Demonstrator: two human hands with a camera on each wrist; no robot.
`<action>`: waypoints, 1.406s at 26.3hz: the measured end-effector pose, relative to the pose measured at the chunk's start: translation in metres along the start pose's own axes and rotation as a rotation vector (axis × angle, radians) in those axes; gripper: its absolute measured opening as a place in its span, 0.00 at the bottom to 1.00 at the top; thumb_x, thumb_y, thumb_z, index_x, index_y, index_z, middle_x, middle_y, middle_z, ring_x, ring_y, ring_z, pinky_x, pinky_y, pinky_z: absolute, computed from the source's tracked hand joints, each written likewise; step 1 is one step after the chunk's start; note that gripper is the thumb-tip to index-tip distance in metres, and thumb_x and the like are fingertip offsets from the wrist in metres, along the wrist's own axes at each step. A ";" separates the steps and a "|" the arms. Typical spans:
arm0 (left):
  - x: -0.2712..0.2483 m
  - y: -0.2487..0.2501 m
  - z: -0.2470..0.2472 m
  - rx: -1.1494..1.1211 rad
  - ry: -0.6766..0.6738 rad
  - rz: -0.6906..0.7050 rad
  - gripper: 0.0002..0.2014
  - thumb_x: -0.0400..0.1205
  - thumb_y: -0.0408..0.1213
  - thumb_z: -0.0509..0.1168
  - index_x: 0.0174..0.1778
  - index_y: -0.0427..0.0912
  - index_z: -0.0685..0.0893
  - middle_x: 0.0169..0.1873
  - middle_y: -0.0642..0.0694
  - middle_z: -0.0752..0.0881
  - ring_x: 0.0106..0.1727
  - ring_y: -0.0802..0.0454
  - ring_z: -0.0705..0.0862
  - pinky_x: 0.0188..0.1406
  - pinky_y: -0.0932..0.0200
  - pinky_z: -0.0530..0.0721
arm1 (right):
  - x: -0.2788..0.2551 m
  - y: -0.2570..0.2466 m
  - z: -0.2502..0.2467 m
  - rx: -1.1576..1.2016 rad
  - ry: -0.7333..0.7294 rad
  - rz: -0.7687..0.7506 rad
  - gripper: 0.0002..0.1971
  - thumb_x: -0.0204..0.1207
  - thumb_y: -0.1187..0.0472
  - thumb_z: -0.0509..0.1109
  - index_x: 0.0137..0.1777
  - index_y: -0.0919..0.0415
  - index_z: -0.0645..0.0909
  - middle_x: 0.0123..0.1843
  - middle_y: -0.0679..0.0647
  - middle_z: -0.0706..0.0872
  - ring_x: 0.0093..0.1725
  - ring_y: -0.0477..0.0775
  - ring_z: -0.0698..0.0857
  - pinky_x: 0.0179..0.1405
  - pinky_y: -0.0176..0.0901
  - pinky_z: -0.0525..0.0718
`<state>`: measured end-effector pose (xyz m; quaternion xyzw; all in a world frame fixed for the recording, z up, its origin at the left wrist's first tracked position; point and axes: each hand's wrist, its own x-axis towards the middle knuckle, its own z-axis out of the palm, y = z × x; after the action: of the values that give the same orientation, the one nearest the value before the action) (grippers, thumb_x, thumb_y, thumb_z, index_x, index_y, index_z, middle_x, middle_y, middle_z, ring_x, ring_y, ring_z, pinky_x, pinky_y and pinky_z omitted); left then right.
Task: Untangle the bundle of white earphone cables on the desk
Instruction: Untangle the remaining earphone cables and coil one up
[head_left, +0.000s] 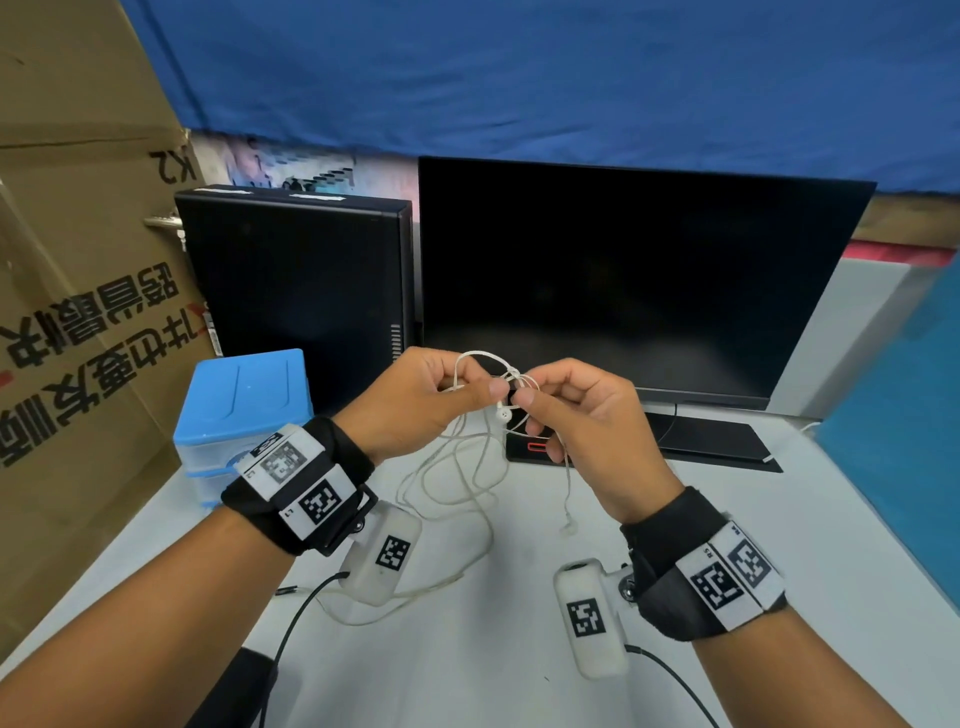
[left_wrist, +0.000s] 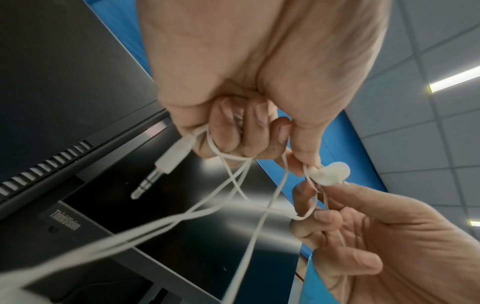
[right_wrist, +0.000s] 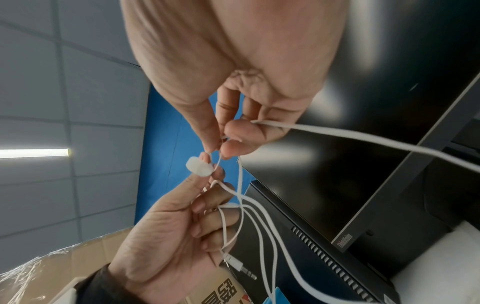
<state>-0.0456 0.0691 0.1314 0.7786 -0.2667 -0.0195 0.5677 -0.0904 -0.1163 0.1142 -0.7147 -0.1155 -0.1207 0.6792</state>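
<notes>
The white earphone cable tangle is held up above the desk, in front of the monitor. My left hand pinches it from the left with thumb and curled fingers. In the left wrist view the jack plug sticks out below the fingers. My right hand pinches a strand from the right, with thumb and forefinger closed just above an earbud. That earbud sits between both hands. Loose loops hang down to the desk. A second earbud dangles below the right hand.
A dark monitor stands right behind the hands, a black computer case to its left. A blue-lidded plastic drawer box sits at the left, a big cardboard box beyond it. Black leads run from the wrist cameras.
</notes>
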 end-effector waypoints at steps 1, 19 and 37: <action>-0.001 0.001 0.002 0.004 0.005 0.011 0.11 0.82 0.37 0.68 0.37 0.35 0.85 0.16 0.61 0.75 0.18 0.63 0.69 0.22 0.76 0.67 | 0.000 0.000 0.000 0.015 -0.002 -0.002 0.03 0.77 0.68 0.75 0.48 0.65 0.86 0.38 0.57 0.88 0.32 0.49 0.82 0.21 0.38 0.75; -0.032 -0.035 0.047 -0.205 0.042 -0.059 0.05 0.82 0.29 0.68 0.43 0.32 0.88 0.34 0.52 0.88 0.24 0.67 0.80 0.27 0.78 0.73 | -0.043 0.046 -0.008 -0.164 0.076 -0.002 0.04 0.78 0.63 0.75 0.44 0.56 0.90 0.37 0.50 0.92 0.38 0.43 0.87 0.36 0.29 0.80; -0.034 -0.046 0.076 -0.077 0.115 -0.040 0.09 0.81 0.35 0.71 0.36 0.37 0.91 0.37 0.41 0.91 0.40 0.50 0.85 0.46 0.56 0.81 | -0.058 0.056 -0.026 -0.533 0.161 -0.146 0.04 0.76 0.59 0.76 0.41 0.49 0.91 0.39 0.40 0.87 0.42 0.47 0.85 0.31 0.31 0.75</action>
<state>-0.0813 0.0275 0.0540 0.7611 -0.2172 0.0035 0.6112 -0.1275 -0.1450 0.0433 -0.8459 -0.0766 -0.2519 0.4638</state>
